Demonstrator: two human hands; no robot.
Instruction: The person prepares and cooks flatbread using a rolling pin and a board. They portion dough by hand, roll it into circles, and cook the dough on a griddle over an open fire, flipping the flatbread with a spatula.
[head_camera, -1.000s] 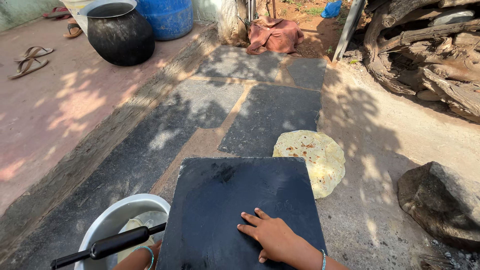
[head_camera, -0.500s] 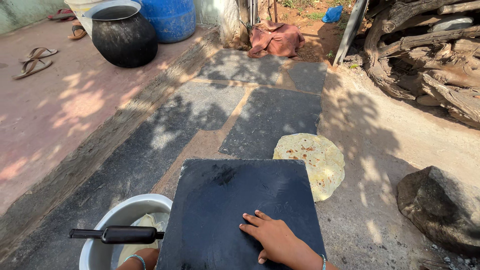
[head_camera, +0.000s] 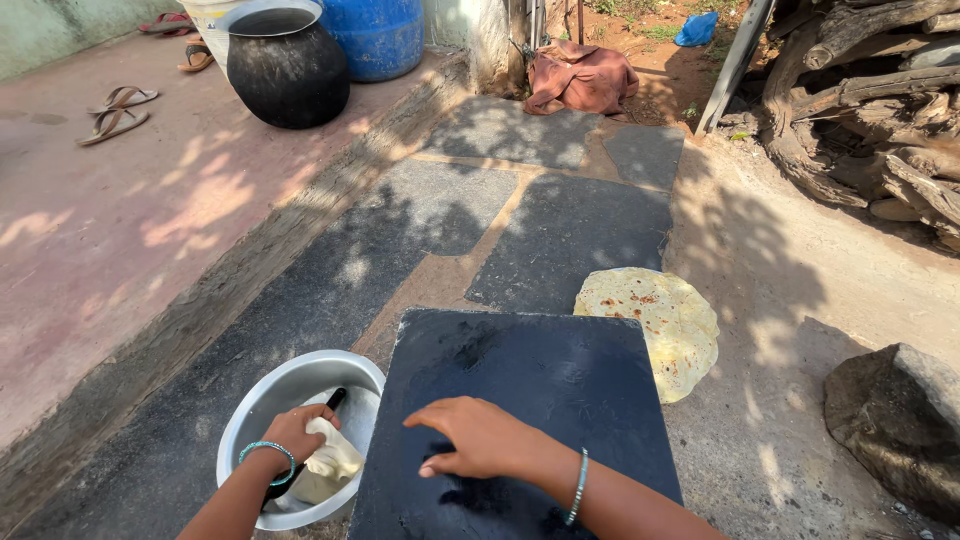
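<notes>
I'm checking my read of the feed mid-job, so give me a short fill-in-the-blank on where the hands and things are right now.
1. The left hand reaches into the metal ____.
2. The right hand rests on the dark ____ slab.
3. The flatbread lies past the slab's far ____ corner.
4. The black pot stands beside a ____ barrel.

Missing words: bowl; square; right; blue

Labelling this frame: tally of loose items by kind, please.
Flatbreads: 1
Slate rolling boards: 1
Metal bowls: 1
Dough lumps: 1
Black pots: 1
Blue barrels: 1
Sandals: 4, the far two partly cut off
Total: 10
</notes>
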